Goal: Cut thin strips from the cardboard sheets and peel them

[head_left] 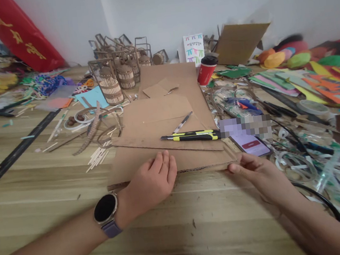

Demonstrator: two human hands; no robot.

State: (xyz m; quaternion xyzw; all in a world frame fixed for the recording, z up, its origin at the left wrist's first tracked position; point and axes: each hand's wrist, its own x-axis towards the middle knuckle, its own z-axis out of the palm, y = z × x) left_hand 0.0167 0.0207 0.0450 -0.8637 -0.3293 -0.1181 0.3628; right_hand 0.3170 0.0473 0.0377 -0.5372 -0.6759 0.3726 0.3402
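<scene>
A brown cardboard sheet (199, 160) lies nearest me on the table, its corrugated edge facing my body. My left hand (159, 176), with a round watch (105, 208) at the wrist, has its fingers bent together over that front edge; its thumb is hidden. At the sheet's right front corner, my right hand (252, 171) pinches the cardboard between thumb and fingers. A narrow cardboard strip (147, 143) rests across the sheet. On it lie a yellow-and-black utility knife (192, 136) and, just behind, a pen (183, 121).
More cardboard (166, 72) extends behind. A red lidded cup (206, 71) and a phone (249, 142) stand or lie to the right, near tangled craft scraps. Small stick baskets (111, 87) crowd the back left, with loose sticks (97, 158) and tape rolls (78, 118) before them.
</scene>
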